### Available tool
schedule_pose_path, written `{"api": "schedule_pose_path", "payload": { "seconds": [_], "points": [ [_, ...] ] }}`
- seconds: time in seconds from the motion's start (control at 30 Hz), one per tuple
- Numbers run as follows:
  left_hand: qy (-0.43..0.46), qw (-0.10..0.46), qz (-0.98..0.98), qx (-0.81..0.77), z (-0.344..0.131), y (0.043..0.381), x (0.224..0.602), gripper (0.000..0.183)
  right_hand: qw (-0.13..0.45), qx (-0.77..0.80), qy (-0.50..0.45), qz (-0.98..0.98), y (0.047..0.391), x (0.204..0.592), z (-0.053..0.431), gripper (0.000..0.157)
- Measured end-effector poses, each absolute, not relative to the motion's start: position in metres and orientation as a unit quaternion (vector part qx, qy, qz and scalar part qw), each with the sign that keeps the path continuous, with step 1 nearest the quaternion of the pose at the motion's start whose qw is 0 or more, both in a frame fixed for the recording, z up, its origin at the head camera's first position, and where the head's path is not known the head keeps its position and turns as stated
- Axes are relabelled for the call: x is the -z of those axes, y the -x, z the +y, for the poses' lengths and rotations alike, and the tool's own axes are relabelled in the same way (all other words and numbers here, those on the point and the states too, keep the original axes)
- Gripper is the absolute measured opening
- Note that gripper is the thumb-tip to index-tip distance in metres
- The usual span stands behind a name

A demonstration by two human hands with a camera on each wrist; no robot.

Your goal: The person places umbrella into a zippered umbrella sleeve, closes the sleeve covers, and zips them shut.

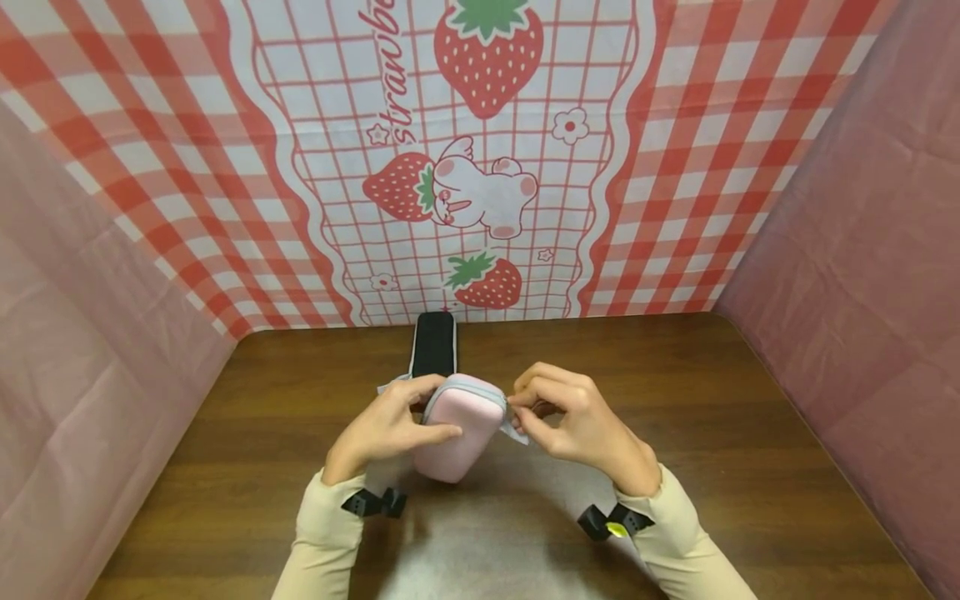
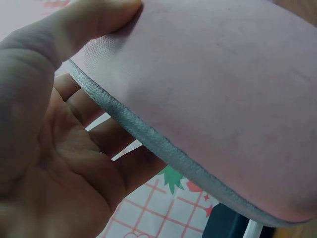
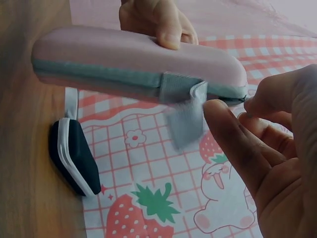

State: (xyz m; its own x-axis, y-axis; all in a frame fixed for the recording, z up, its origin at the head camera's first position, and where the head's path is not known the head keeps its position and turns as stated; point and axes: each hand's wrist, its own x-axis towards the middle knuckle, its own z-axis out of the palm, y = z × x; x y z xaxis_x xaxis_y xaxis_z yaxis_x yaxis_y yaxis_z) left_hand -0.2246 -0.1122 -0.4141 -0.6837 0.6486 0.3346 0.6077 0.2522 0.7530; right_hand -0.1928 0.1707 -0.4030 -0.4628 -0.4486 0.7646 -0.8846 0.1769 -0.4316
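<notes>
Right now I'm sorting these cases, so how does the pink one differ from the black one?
The pink case is held off the table in both hands; the black case lies untouched by the backdrop. The pink one has grey edging, the black one white. Both are small, rounded and zipped.

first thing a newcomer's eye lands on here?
Likely the pink zip case, held above the wooden table at centre: the left hand grips its side, the right hand pinches at its zipper end. Next, the strawberry-print backdrop behind, with a black case at its foot.
</notes>
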Motion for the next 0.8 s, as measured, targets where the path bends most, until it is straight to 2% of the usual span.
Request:
{"api": "schedule_pose_path", "payload": {
  "seconds": [0.33,0.57,0.8],
  "points": [
    [-0.385,0.001,0.789,-0.479,-0.1176,0.2262,0.4155,0.039,0.244,-0.440,-0.469,-0.726,0.1928,0.4035,0.1689,0.017],
    [-0.363,0.014,0.777,-0.513,-0.1189,0.2266,0.4183,0.041,0.240,-0.434,-0.483,-0.722,0.1950,0.4052,0.1666,0.010],
    [-0.363,0.009,0.782,-0.507,-0.1171,0.2286,0.4214,0.039,0.226,-0.410,-0.481,-0.741,0.1967,0.4077,0.1670,0.017]
  ]
}}
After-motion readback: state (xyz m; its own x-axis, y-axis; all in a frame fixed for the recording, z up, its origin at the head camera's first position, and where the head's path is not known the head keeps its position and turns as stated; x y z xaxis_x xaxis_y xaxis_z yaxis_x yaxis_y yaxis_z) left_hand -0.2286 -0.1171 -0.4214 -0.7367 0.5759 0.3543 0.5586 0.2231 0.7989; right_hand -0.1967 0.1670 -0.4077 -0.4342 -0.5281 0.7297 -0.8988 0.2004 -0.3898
